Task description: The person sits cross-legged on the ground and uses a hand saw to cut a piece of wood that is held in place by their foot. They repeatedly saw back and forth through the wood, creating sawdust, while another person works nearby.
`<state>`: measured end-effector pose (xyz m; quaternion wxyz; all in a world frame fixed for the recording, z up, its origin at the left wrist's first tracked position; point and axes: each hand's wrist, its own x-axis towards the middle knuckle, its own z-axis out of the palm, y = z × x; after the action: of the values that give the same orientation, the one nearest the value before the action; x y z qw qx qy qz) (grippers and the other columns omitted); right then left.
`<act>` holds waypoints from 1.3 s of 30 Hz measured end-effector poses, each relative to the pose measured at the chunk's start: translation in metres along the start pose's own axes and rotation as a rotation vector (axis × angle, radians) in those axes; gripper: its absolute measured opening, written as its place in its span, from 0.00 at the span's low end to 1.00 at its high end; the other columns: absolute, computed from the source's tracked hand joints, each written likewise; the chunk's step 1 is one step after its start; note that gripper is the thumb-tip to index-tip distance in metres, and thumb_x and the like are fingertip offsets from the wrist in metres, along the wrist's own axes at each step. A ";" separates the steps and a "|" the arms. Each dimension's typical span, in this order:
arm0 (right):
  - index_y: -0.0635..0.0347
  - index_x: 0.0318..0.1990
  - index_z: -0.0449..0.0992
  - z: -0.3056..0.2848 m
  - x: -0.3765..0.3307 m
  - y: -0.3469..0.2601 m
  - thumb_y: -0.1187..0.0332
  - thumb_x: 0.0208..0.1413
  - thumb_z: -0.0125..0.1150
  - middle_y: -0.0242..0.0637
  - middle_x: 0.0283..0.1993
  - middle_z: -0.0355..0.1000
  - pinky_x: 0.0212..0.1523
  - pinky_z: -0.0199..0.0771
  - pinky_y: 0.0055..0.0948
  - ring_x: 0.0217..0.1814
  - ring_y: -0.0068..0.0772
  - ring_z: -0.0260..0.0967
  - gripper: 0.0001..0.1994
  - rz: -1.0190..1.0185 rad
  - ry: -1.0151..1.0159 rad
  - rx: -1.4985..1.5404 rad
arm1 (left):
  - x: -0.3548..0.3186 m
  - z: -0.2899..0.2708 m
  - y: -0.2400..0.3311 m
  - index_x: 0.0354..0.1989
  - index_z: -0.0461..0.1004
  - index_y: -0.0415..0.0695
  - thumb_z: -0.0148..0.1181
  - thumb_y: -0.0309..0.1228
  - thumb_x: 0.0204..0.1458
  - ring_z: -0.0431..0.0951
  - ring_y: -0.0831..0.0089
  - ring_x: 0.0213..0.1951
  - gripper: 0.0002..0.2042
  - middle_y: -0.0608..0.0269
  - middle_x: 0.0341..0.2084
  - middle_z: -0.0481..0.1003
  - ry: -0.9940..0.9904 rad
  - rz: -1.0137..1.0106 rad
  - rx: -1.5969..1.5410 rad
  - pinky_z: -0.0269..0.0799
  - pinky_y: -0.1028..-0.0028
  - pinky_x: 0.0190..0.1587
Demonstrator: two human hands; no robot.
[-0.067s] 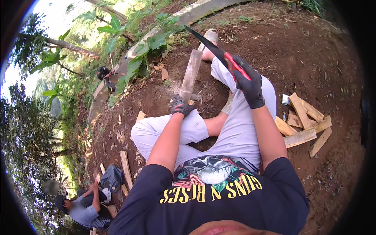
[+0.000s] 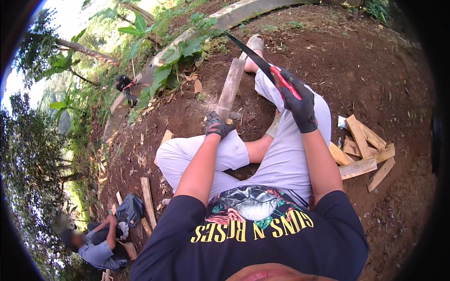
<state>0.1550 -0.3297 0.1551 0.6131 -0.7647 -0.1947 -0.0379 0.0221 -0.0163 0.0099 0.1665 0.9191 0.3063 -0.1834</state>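
A hand saw [image 2: 251,55] with a long dark blade and a red handle is gripped in my right hand [image 2: 301,105], above my right knee. Its blade points up and to the left, apart from the wood. In front of my crossed legs, a weathered wooden board [image 2: 230,86] slopes away from me, its far end beside my foot. My left hand [image 2: 216,125], in a dark glove like the right, is closed around the board's near end. The fingers' undersides are hidden.
Cut wood pieces [image 2: 363,145] lie piled on the soil at my right. At left, a co-worker [image 2: 101,248] sits beside a dark bag [image 2: 130,209] and a long plank [image 2: 148,201]. Another person [image 2: 125,85] is near a curved concrete edge [image 2: 234,14]. Leafy plants [image 2: 176,56] grow along it.
The whole view has shifted very slightly. Both my hands keep their hold, and the saw stays raised off the board.
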 end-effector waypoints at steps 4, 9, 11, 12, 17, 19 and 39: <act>0.55 0.69 0.79 0.015 -0.016 -0.013 0.71 0.62 0.70 0.48 0.62 0.83 0.61 0.81 0.40 0.62 0.45 0.84 0.26 -0.017 -0.248 -0.083 | -0.004 0.006 0.004 0.73 0.60 0.35 0.81 0.56 0.39 0.70 0.45 0.71 0.56 0.39 0.68 0.66 -0.007 0.014 0.039 0.72 0.54 0.71; 0.53 0.71 0.78 0.060 -0.026 -0.012 0.66 0.63 0.69 0.47 0.65 0.81 0.65 0.78 0.37 0.64 0.44 0.82 0.27 -0.099 -0.557 -0.230 | -0.007 0.002 0.006 0.73 0.59 0.36 0.80 0.57 0.40 0.69 0.44 0.71 0.56 0.39 0.68 0.66 -0.008 -0.004 -0.022 0.70 0.52 0.71; 0.50 0.70 0.79 0.075 -0.031 -0.002 0.64 0.63 0.71 0.49 0.66 0.80 0.66 0.77 0.41 0.67 0.49 0.80 0.27 -0.096 -0.605 -0.203 | -0.011 -0.005 0.010 0.74 0.59 0.38 0.79 0.57 0.41 0.68 0.43 0.72 0.55 0.40 0.68 0.66 -0.014 0.002 -0.037 0.69 0.52 0.72; 0.49 0.69 0.79 0.080 -0.031 -0.001 0.63 0.63 0.71 0.50 0.66 0.80 0.67 0.77 0.43 0.68 0.51 0.78 0.26 -0.098 -0.624 -0.191 | -0.013 -0.009 0.011 0.73 0.59 0.38 0.80 0.56 0.41 0.68 0.44 0.72 0.55 0.40 0.69 0.66 -0.018 -0.003 -0.039 0.70 0.52 0.72; 0.52 0.69 0.79 0.068 -0.034 -0.030 0.62 0.65 0.70 0.51 0.62 0.82 0.64 0.79 0.43 0.63 0.54 0.81 0.25 -0.025 -0.687 -0.286 | -0.015 -0.017 0.009 0.76 0.58 0.41 0.80 0.54 0.43 0.65 0.45 0.74 0.54 0.45 0.73 0.63 -0.085 -0.023 -0.103 0.66 0.45 0.73; 0.52 0.69 0.79 0.053 -0.038 -0.036 0.62 0.64 0.71 0.50 0.62 0.82 0.63 0.79 0.43 0.62 0.54 0.82 0.26 -0.011 -0.680 -0.288 | -0.015 -0.019 0.012 0.75 0.59 0.39 0.81 0.55 0.42 0.67 0.47 0.74 0.55 0.45 0.70 0.66 -0.076 -0.026 -0.087 0.69 0.52 0.72; 0.51 0.70 0.78 0.140 -0.033 -0.043 0.66 0.65 0.67 0.53 0.62 0.81 0.60 0.81 0.45 0.61 0.55 0.82 0.26 -0.039 -0.824 -0.563 | -0.006 -0.003 0.011 0.70 0.65 0.42 0.75 0.46 0.49 0.70 0.48 0.69 0.41 0.48 0.66 0.67 -0.005 -0.098 -0.130 0.68 0.43 0.66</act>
<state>0.0850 -0.1973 0.1505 0.2544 -0.8482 -0.4171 0.2048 0.0252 -0.0265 0.0170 0.2175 0.8898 0.3617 -0.1733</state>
